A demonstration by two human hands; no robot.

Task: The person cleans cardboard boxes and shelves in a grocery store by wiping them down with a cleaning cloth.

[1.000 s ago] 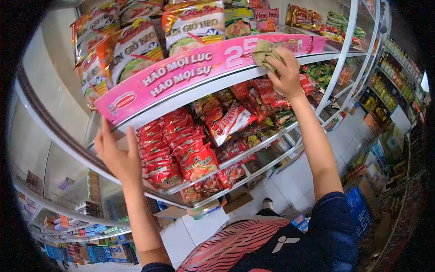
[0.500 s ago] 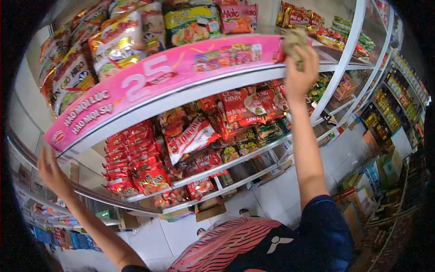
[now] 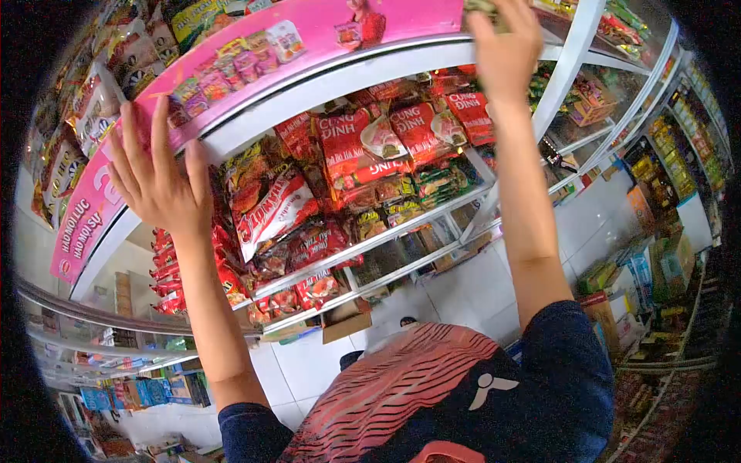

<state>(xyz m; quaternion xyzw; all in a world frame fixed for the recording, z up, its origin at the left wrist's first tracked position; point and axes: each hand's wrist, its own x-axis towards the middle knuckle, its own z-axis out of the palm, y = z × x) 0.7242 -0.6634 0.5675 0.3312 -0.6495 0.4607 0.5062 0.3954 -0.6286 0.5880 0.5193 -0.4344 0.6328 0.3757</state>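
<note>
A long pink advertising strip (image 3: 318, 48) runs along the front of the upper shelf, above a white shelf edge (image 3: 351, 83). My left hand (image 3: 166, 174) lies against the strip's left part, its fingers spread and holding nothing. At the strip's right end, my right hand (image 3: 511, 58) is closed on a crumpled greenish-brown cloth (image 3: 482, 9). Only part of that cloth shows at the top of the view. Behind the strip, bagged noodles (image 3: 96, 104) stand on the upper shelf.
Below are red noodle packets (image 3: 359, 147) and a red-and-white bag (image 3: 282, 208) on the lower shelf. A white metal post (image 3: 570, 69) rises to the right of my right hand. White floor tiles (image 3: 455, 289) show beneath, with a cardboard box (image 3: 346, 324) under the shelves.
My left hand has moved right and up from the strip's left end onto its face. My right hand, still holding the cloth, sits higher in view. The camera view has shifted.
</note>
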